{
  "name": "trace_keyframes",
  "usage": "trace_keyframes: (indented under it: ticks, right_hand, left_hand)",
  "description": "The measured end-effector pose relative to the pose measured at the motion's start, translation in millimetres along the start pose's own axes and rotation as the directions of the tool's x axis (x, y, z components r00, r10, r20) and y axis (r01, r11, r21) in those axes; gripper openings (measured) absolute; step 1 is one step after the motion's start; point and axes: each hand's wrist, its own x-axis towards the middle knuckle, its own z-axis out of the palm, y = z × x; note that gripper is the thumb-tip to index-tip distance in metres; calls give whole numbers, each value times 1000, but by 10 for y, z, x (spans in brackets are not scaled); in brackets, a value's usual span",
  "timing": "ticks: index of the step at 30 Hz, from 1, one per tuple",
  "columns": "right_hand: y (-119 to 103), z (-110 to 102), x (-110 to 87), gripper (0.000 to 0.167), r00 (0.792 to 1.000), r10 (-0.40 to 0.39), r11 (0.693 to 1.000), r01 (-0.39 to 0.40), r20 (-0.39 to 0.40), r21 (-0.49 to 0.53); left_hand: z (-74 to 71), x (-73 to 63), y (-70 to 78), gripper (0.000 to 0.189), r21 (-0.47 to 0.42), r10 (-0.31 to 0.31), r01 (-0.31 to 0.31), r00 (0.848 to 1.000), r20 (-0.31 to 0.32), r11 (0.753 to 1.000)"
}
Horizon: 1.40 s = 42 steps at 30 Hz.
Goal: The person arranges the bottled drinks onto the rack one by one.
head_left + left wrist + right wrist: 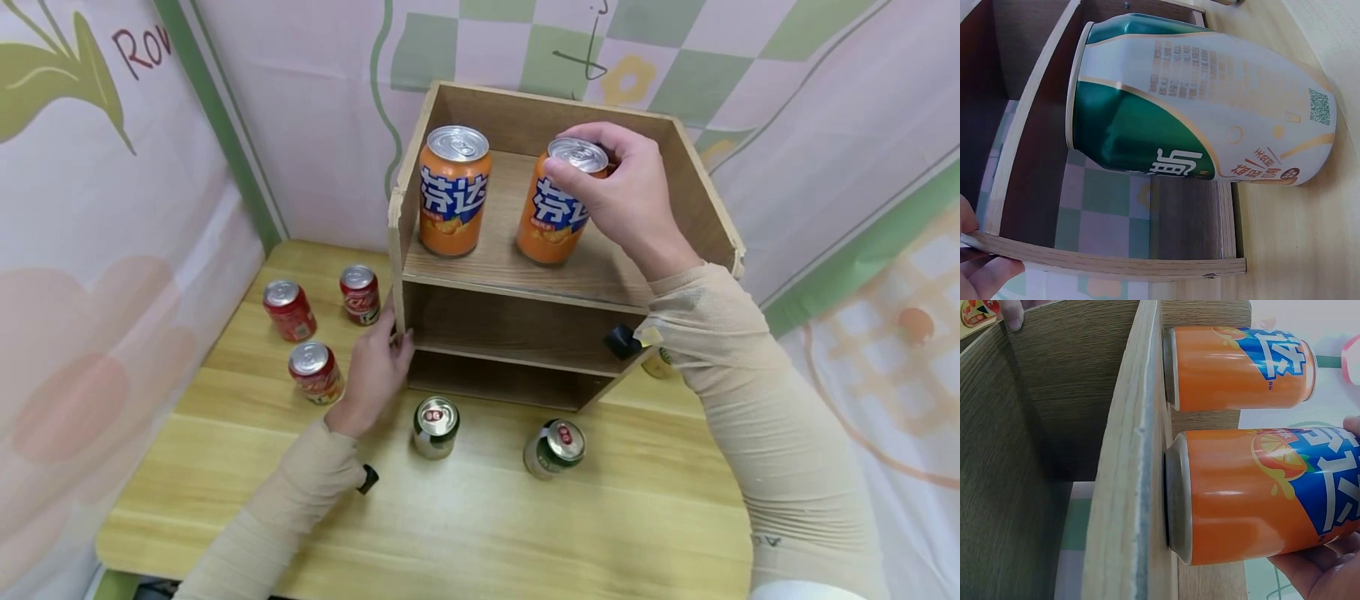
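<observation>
My right hand [633, 192] grips an orange soda can [549, 237] around its top on the upper level of a small wooden shelf [525, 321]. The right wrist view shows the base of that can [1235, 500] right at the board, slightly tilted. A second orange can [452, 200] stands upright to its left, nobody's hand on it. My left hand [372, 371] holds the front edge of the shelf's left side panel, with fingers [994, 275] on one side and the thumb on the other.
On the wooden table [450, 533], two green-and-white cans [435, 429] stand before the shelf. Three red cans [291, 312] are grouped to its left. A yellowish can [658, 364] is partly hidden behind the right sleeve. Patterned cloth [330, 125] hangs behind the shelf.
</observation>
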Motion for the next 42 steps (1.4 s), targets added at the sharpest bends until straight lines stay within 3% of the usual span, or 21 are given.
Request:
trace_keyframes:
  ticks: [13, 42]
  right_hand:
    - [23, -10, -19, 40, 999, -33, 999, 33, -16, -14]
    - [71, -14, -42, 36, 998, -55, 998, 55, -20, 7]
  left_hand:
    - [-7, -4, 1, 64, 2, -20, 20, 1000, 15, 1000]
    - [4, 6, -22, 67, 13, -6, 6, 1000, 3, 1000]
